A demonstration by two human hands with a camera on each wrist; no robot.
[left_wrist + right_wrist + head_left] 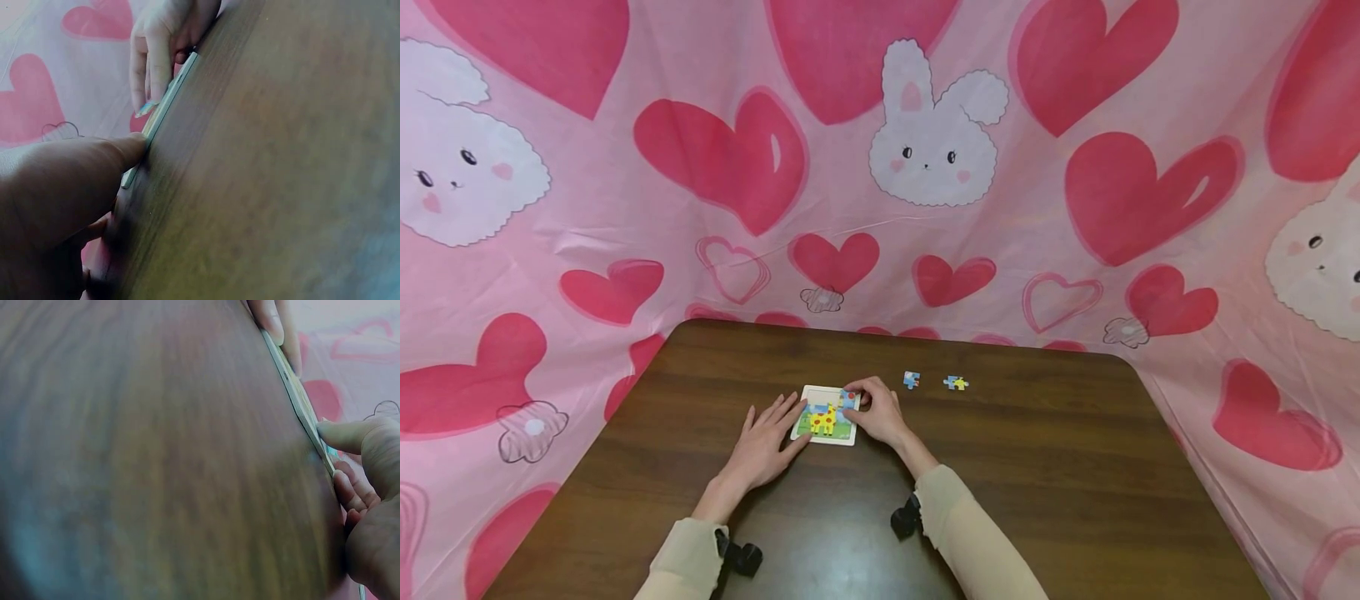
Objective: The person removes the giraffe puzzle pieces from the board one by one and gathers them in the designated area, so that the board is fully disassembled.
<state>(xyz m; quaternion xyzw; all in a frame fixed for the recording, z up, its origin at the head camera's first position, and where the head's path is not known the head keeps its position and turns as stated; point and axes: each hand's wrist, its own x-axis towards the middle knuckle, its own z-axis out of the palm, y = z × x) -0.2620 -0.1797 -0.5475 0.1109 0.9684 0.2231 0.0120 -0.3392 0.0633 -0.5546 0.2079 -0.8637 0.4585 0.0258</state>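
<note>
A small jigsaw puzzle board (831,442) with a white border and a yellow giraffe picture (823,422) lies on the table. Its upper left part shows bare backing. My left hand (762,446) rests at the board's left side, fingers spread and fairly straight, thumb on the lower edge. At the upper right corner, my right hand (882,412) pinches a blue puzzle piece with a red spot (850,396) between thumb and fingers. In the left wrist view that piece (147,109) looks tilted above the board. Whether it touches its slot I cannot tell.
Two loose puzzle pieces lie right of the board: a blue one (912,380) and a blue and yellow one (956,382). The brown wooden table (1037,467) meets a pink curtain (850,200) with hearts and rabbits at its back edge.
</note>
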